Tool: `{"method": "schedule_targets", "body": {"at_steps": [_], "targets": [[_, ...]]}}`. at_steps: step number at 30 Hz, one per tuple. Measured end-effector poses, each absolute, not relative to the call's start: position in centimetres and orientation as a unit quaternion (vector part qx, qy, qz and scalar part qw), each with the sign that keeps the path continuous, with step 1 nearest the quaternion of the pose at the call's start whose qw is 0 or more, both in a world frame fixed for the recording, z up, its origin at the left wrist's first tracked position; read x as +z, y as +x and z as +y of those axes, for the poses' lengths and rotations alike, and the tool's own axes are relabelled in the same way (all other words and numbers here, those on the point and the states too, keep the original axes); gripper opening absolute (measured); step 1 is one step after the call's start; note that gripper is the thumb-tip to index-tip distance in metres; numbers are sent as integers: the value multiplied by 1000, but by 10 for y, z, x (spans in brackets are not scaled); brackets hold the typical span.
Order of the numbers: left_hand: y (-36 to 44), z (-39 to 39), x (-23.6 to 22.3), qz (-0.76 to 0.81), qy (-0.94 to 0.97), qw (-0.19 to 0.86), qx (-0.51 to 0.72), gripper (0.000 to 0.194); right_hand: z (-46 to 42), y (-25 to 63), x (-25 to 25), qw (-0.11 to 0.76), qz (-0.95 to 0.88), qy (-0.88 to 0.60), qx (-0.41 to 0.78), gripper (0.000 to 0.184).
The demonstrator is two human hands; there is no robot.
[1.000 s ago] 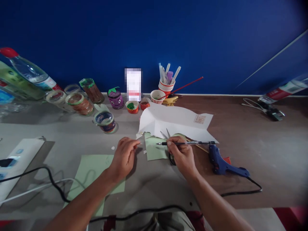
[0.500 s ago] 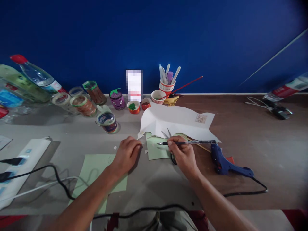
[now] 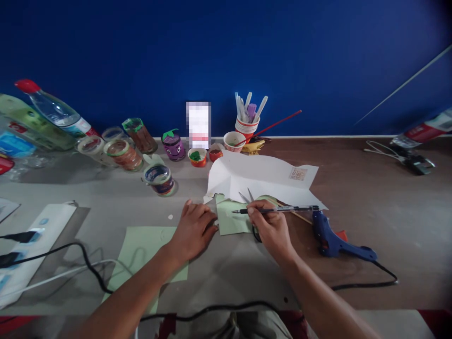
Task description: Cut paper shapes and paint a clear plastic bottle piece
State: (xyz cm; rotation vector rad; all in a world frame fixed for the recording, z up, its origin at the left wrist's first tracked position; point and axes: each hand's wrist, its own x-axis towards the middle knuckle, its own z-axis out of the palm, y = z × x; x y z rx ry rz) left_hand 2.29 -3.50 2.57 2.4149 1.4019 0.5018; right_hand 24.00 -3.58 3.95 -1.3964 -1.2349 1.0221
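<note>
Pointing left, the pen point(image 3: 295, 208) runs crosswise.

One black pen point(image 3: 293, 208) — one glue gun point(image 3: 328, 238) — one power strip point(image 3: 45, 239)

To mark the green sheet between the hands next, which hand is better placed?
Probably the right hand: it holds the pen, tip over the green sheet. The left hand shows no tool, lying near that sheet's left edge.
</note>
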Motion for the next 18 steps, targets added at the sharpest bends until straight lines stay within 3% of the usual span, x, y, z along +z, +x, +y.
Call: {"method": "schedule_targets", "body": {"at_steps": [18], "targets": [[36,-37,26,496,846,125,152,11,-36,238,41,475,-516,-576,420,19]]}}
